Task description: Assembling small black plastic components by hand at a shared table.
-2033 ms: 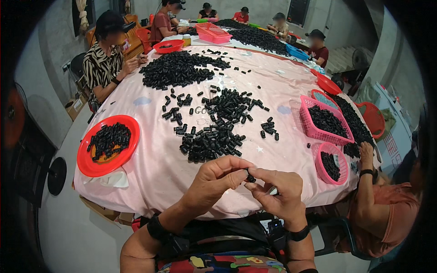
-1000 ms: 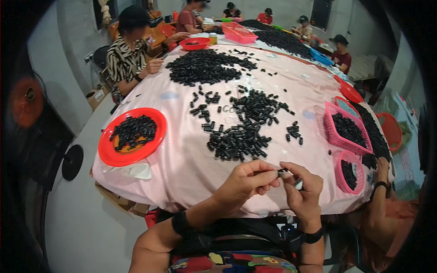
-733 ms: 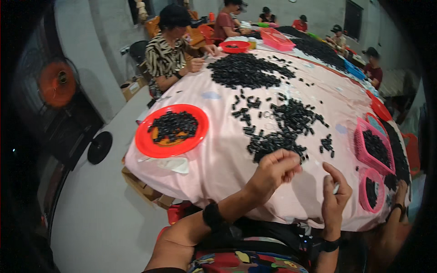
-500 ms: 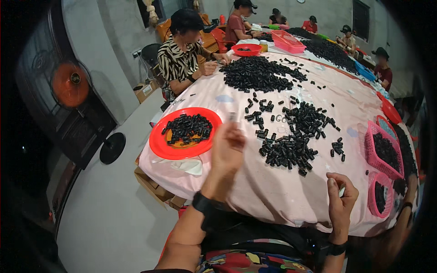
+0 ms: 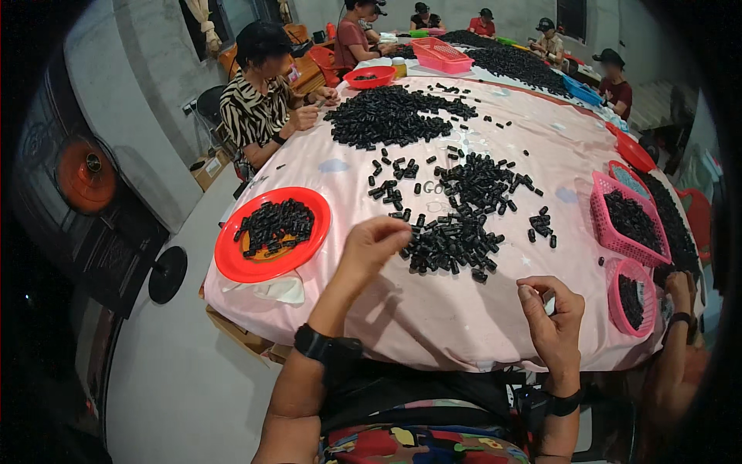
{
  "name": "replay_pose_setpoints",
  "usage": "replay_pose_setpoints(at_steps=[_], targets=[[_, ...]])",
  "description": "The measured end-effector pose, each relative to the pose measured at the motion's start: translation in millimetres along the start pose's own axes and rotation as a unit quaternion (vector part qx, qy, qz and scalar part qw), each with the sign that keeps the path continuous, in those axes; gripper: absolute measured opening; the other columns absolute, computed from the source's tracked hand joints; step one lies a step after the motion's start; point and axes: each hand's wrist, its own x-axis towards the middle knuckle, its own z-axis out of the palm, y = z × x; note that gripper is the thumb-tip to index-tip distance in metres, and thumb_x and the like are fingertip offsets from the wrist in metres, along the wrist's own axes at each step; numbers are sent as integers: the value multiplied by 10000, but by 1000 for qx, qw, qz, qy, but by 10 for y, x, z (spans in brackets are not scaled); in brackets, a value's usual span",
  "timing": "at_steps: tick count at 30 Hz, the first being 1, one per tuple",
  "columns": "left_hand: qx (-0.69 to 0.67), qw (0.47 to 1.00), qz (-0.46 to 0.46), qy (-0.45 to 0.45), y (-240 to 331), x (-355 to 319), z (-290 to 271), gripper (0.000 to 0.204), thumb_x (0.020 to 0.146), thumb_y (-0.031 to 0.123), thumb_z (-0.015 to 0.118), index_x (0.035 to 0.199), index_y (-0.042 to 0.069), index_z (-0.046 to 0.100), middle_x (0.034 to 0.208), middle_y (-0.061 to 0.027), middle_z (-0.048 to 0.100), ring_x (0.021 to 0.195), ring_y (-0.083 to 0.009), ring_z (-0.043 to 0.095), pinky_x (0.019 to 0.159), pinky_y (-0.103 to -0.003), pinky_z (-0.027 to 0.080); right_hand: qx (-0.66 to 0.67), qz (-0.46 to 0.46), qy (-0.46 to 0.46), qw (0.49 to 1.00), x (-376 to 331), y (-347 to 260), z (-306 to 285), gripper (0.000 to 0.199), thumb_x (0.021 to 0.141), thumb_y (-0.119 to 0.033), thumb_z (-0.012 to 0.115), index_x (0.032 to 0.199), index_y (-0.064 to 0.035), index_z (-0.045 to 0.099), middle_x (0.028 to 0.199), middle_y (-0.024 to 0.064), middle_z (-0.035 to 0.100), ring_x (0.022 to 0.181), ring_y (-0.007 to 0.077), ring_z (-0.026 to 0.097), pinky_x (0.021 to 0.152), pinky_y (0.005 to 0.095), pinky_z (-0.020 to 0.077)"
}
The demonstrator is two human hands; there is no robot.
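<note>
My left hand (image 5: 372,246) is over the near left edge of a loose pile of small black cylindrical pieces (image 5: 456,243). Its thumb and fingers are pinched together, and whatever is between the tips is hidden. To the right, my right hand (image 5: 553,317) hovers above the cloth near the table's front edge. Its fingers curl closed around a small pale thing (image 5: 550,305), mostly covered. On the left lies a red round plate (image 5: 323,241) with a heap of the same black pieces (image 5: 277,224) on it.
A pink cloth (image 5: 348,185) covers the table. A larger black heap (image 5: 390,116) lies farther off, beside a person in a striped shirt (image 5: 259,108). Pink baskets (image 5: 627,246) with black pieces stand right, near another person's arm (image 5: 679,325). A fan (image 5: 86,174) stands left.
My left hand has moved from beside the red plate to the pile's edge, fingertips pinched. My right hand stays closed in nearly the same place. The whole view has shifted slightly.
</note>
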Motion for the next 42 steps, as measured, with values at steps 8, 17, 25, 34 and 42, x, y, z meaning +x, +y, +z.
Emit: replay_pose_setpoints(at_steps=[8,17,25,34,42], targets=[[266,962,60,12,-243,-61,267,245,710,122,696,911,-9,652,808,-135,662,758,-277,642,720,-355,504,7,0,-18,1000,-1,29,20,123,837,-84,660,895,25,661,697,62,653,629,84,574,585,218,444],[-111,970,-30,-213,226,-247,424,196,837,97,678,1019,27,653,877,18,642,801,-36,577,704,-189,463,-1,-41,-63,997,1,-21,32,184,804,-23,664,986,-3,660,725,96,668,622,101,624,586,223,472],[-243,896,-87,-361,444,-443,638,180,839,84,686,1004,29,643,885,19,630,800,-36,560,705,-168,436,61,-93,-148,983,14,-47,-13,326,770,27,670,1089,-37,650,942,140,696,717,158,688,637,243,518],[-247,895,-81,-362,481,-505,722,192,873,186,669,1016,58,655,813,69,599,702,0,476,621,-166,371,62,-77,-142,985,4,-64,-73,222,771,-2,693,989,-27,664,863,109,702,659,142,664,584,238,501],[-222,906,-69,-354,504,-547,699,238,882,171,643,1075,31,640,895,27,650,784,-17,545,670,-181,413,64,-68,-131,987,-20,-76,-98,192,768,-29,707,955,-28,666,813,83,695,634,124,634,565,229,477]])
